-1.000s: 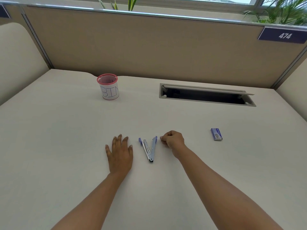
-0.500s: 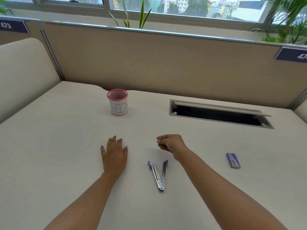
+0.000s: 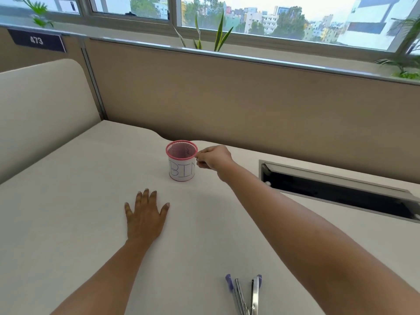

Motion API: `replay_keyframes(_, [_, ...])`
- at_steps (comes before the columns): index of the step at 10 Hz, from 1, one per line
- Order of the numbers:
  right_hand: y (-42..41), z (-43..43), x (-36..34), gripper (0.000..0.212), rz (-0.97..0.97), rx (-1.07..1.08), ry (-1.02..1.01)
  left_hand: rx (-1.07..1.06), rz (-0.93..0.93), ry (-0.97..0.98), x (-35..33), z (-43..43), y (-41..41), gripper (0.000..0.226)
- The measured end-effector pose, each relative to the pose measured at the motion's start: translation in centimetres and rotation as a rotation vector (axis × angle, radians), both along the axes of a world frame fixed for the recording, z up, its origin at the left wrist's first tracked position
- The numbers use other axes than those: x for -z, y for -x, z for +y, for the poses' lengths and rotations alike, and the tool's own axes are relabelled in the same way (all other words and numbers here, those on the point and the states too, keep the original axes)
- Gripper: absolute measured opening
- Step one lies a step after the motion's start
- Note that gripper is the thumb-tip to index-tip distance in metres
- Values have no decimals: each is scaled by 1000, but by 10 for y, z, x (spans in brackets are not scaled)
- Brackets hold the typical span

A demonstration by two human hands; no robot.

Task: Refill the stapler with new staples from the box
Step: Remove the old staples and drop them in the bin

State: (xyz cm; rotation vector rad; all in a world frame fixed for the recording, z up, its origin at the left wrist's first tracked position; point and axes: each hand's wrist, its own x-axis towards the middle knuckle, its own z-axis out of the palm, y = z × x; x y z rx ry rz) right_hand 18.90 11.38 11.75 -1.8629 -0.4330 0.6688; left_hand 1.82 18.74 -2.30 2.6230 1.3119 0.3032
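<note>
The purple and silver stapler lies swung wide in a V on the white desk at the bottom of the view, partly cut off by the frame edge. My right hand is stretched far forward, fingers pinched together, at the right rim of the pink mesh cup labelled BIN. Whatever sits between the fingertips is too small to see. My left hand rests flat on the desk, fingers spread, holding nothing. The staple box is out of sight.
A recessed cable slot with a grey lid runs along the desk's back right. Beige partition panels close off the back and left, with plants and windows above.
My right hand has left the stapler's open end and travelled forward and left to the BIN cup, still pinched. My head has tipped up, so the stapler dropped low and the box left view.
</note>
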Motion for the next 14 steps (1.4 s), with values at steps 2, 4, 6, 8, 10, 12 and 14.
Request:
replay_keyframes(2, [-6, 50, 2, 16, -232, -55, 32, 6, -36, -39, 6, 3, -1, 56])
replay_keyframes(4, [-8, 72, 12, 19, -391, -156, 167, 14, -10, -32, 9, 3, -1, 71])
replay_keyframes(6, [-10, 75, 9, 27, -390, -205, 196, 14, 38, 12, 2, 0, 2, 81])
replay_keyframes(8, [-10, 74, 12, 32, -484, -170, 191, 20, 39, 14, 1, 0, 1, 81])
replay_keyframes(10, [-9, 72, 14, 8, -618, -90, 107, 13, 54, 27, 2, 1, 1, 80])
replay_keyframes(12, [-9, 70, 15, 23, -657, -107, 78, 7, 41, 1, 5, 2, 1, 80])
replay_keyframes(14, [-2, 48, 19, 23, -658, -79, -40, -6, -66, -51, 9, 3, 0, 52])
